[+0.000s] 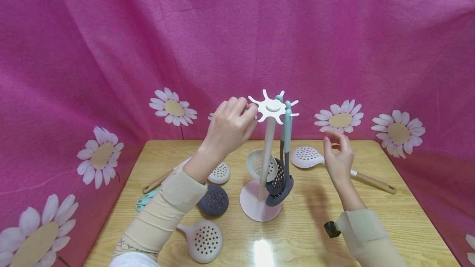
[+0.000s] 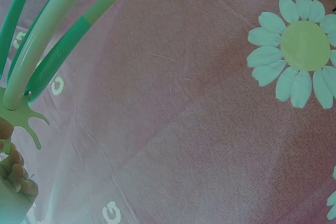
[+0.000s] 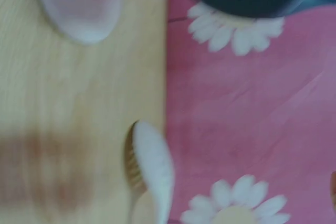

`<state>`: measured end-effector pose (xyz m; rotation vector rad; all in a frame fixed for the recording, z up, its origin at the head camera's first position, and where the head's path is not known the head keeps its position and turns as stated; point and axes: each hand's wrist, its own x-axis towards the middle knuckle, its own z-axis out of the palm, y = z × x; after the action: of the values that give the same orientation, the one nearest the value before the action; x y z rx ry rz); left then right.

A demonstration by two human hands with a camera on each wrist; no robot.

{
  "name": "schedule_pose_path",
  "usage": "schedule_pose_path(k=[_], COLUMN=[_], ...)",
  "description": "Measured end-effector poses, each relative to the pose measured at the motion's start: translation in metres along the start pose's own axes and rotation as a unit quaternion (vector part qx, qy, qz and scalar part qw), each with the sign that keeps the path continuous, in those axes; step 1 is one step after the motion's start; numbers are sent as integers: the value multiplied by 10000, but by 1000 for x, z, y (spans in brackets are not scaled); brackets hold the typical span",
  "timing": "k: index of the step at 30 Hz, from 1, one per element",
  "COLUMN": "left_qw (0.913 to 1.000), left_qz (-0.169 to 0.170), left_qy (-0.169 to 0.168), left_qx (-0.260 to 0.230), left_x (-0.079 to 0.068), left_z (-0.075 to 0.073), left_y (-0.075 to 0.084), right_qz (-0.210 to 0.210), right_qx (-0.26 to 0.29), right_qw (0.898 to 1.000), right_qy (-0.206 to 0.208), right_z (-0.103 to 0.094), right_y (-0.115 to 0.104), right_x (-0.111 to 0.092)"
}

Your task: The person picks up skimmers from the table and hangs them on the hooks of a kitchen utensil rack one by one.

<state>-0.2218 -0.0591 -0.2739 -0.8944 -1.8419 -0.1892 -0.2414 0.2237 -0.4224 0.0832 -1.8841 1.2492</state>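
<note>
A white utensil rack [image 1: 273, 105] with curved hooks stands on a round pale pink base [image 1: 252, 207]. My left hand [image 1: 233, 122] is at its left side, where the left wrist view shows the fingers [image 2: 18, 169] pinching one hook. A dark grey ladle [image 1: 280, 195], a dark perforated skimmer [image 1: 275, 178] and a cream perforated skimmer [image 1: 256, 166] hang from the rack, with mint handles [image 1: 288, 133]. My right hand [image 1: 339, 158] is raised right of the rack, fingers loosely bent, holding nothing. Below it lies a white skimmer [image 1: 307, 158] with a wooden handle [image 1: 375, 182].
Left of the rack on the wooden table [image 1: 297, 234] lie a dark perforated skimmer head [image 1: 214, 200], a pale one [image 1: 219, 174] and a larger pale skimmer [image 1: 205, 241]. Mint handles [image 1: 146, 199] and a wooden handle [image 1: 157, 182] show beside my left forearm. A pink flowered cloth [image 1: 222, 44] hangs behind.
</note>
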Motion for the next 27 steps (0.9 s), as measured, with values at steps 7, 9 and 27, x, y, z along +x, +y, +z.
schedule_pose_path(k=[7, 9, 27], left_qw=[10000, 10000, 10000], left_qz=[8, 9, -1], left_qy=[26, 22, 5], left_qx=[-17, -19, -20], left_x=[0, 0, 0], left_z=[1, 1, 0], left_y=[0, 0, 0], right_qz=[597, 775, 2357], right_qx=[-767, -963, -2746], right_qw=[9952, 9920, 8823], right_qy=[-55, -241, -3011], right_z=[-6, -9, -44], right_y=[50, 60, 125], right_x=[0, 0, -21])
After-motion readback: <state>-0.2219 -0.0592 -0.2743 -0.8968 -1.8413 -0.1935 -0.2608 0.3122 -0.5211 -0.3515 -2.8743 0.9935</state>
